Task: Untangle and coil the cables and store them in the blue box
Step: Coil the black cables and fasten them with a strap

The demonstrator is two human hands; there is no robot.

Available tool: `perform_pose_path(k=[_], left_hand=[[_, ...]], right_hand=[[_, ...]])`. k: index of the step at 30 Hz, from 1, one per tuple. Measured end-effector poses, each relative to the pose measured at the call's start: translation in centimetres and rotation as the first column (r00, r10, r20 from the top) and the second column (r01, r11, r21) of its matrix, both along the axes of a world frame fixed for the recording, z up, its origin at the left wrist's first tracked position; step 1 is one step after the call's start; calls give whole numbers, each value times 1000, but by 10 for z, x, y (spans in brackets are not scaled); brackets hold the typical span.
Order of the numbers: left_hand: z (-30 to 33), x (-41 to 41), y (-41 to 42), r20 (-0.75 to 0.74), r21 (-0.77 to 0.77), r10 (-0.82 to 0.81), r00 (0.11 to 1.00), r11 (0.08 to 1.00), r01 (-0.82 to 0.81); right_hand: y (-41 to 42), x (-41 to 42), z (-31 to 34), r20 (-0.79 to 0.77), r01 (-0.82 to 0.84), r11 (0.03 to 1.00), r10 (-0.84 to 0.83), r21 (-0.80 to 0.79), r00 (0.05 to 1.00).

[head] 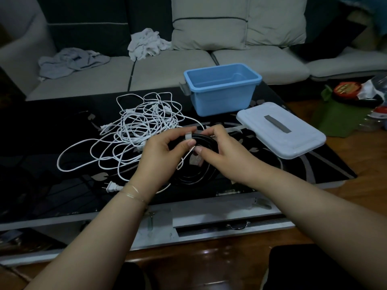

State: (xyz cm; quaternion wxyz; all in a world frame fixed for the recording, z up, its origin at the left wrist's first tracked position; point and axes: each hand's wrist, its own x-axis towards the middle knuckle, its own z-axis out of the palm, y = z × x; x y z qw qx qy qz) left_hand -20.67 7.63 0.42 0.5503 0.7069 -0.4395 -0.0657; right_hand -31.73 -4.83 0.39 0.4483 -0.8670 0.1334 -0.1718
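A coiled black cable [204, 141] is held above the dark glass table [41, 130] between both hands. My left hand [162, 151] grips the coil's left side, where a white tie strap [188, 136] wraps round it. My right hand [219, 151] pinches the coil and the strap's loose end from the right. A tangled heap of white cables [138, 126] lies on the table to the left, with a white plug [112, 186] near the front edge. The open blue box [222, 88] stands empty at the back of the table.
The box's pale lid [280, 130] lies flat on the table, right of my hands. A grey sofa [167, 68] with crumpled cloths [146, 42] runs behind the table. Packets and bottles [356, 91] sit on the wooden floor at the right.
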Motion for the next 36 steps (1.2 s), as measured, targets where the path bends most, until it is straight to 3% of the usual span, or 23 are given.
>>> perform_pose_path(k=[6, 14, 19, 26, 33, 36], left_hand=[[-1, -1, -6, -6, -119, 120, 993, 986, -119], [-8, 17, -18, -240, -170, 228, 944, 947, -272], [3, 21, -28, -319, -185, 126, 939, 964, -192], [9, 41, -29, -394, -233, 242, 887, 907, -351], [9, 55, -36, -434, -181, 250, 866, 917, -356], [6, 63, -38, -452, -170, 254, 855, 917, -362]], right_hand=[[11, 6, 0, 126, 64, 982, -88, 180, 988], [5, 19, -13, 171, 97, 953, -151, 289, 974], [-11, 28, -25, 284, 165, 930, -265, 330, 921], [-57, 48, -6, 335, 305, 831, -484, 465, 808], [-142, 108, 52, 312, 507, 738, -658, 445, 686], [-175, 140, 67, 260, 558, 736, -666, 383, 699]])
